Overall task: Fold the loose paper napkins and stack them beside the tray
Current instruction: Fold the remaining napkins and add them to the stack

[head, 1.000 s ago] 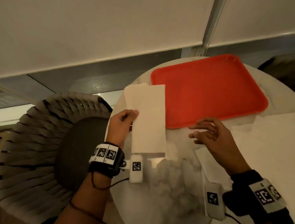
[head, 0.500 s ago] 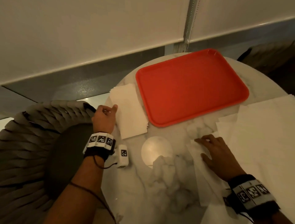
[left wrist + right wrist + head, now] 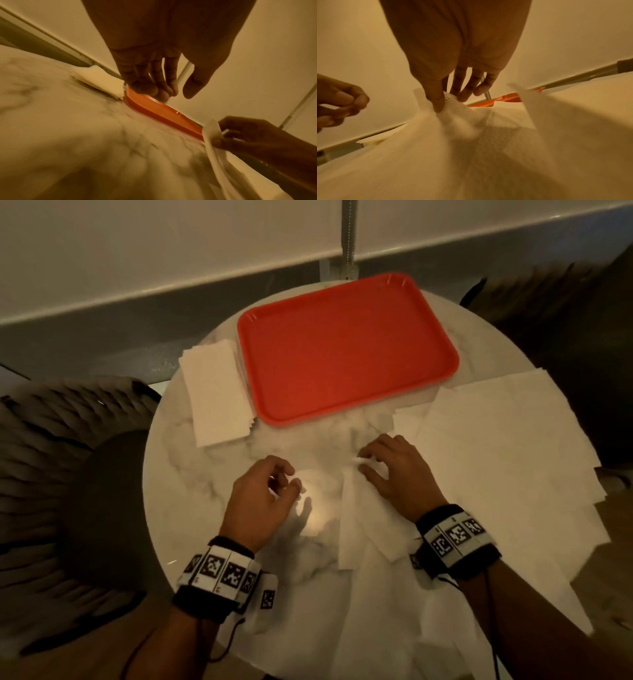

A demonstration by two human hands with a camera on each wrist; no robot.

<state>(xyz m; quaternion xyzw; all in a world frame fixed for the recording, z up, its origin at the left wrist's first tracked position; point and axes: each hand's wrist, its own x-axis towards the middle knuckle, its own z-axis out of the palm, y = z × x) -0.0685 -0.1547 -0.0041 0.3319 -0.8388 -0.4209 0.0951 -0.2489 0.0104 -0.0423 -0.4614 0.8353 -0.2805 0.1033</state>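
Note:
A stack of folded white napkins [image 3: 219,395] [image 3: 99,79] lies against the left edge of the orange tray [image 3: 342,347] [image 3: 163,112]. Over the bare marble in front of the tray hovers my left hand [image 3: 289,479] [image 3: 171,93], its fingers loosely curled and holding nothing. My right hand [image 3: 368,462] [image 3: 452,103] pinches the raised corner of a loose napkin [image 3: 366,508] [image 3: 462,121] between thumb and fingers, just right of the left hand. The rest of that napkin trails toward me under the right wrist.
A spread pile of loose unfolded napkins [image 3: 496,457] covers the right side of the round marble table [image 3: 205,508] and hangs over its edge. A woven chair [image 3: 68,474] stands at the left. A wall with a blind runs behind the table.
My left hand has left the folded stack and come to the table's middle. My right hand, flat on the loose napkins before, now pinches one corner and lifts it.

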